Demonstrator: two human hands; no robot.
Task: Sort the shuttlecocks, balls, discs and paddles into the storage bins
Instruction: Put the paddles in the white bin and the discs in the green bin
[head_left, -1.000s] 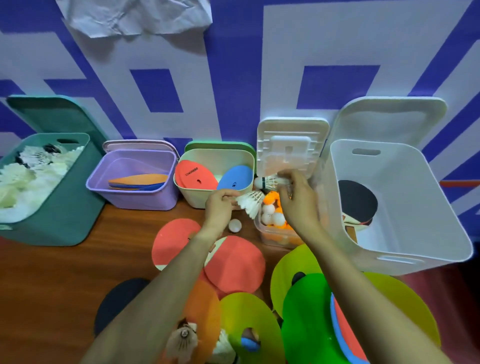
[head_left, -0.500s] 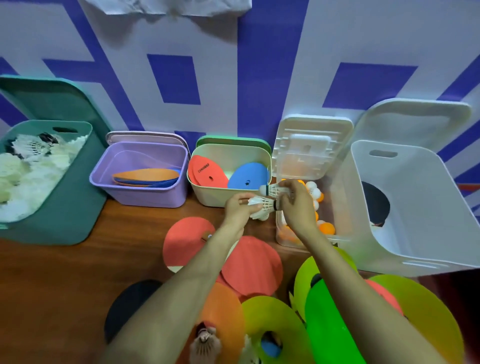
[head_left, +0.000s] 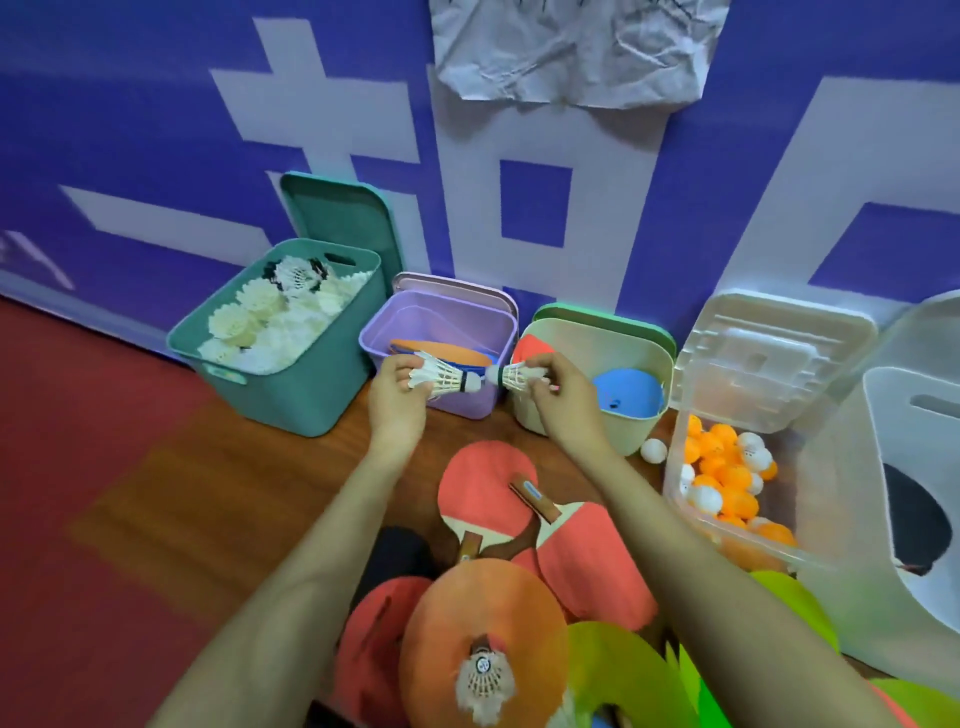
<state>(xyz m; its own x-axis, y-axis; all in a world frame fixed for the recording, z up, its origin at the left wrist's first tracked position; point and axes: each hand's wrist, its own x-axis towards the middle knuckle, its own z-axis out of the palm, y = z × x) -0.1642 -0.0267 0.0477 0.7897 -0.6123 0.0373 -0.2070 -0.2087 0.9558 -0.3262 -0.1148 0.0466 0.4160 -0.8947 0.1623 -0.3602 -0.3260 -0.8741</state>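
My left hand (head_left: 397, 395) pinches a white shuttlecock (head_left: 444, 378) by its feathers, in front of the purple bin (head_left: 441, 322). My right hand (head_left: 563, 400) pinches a second white shuttlecock (head_left: 511, 375), and the two cork tips almost meet between the hands. The teal bin (head_left: 291, 384) at the left is full of shuttlecocks. The purple bin and the cream bin (head_left: 639, 431) hold flat discs. A clear box (head_left: 696, 519) holds orange and white balls. The large white bin (head_left: 878, 519) at the right holds a black paddle. Two red paddles (head_left: 485, 483) lie on the table under my forearms.
Orange (head_left: 467, 613), green (head_left: 618, 670) and red discs are piled at the near edge, with a loose shuttlecock (head_left: 483, 680) on the orange one. A white ball (head_left: 653, 450) lies between the cream bin and the clear box. Open lids lean on the wall behind the bins.
Both hands have carried their shuttlecocks leftward from the ball box to the front of the purple bin. The view has swung left with them.
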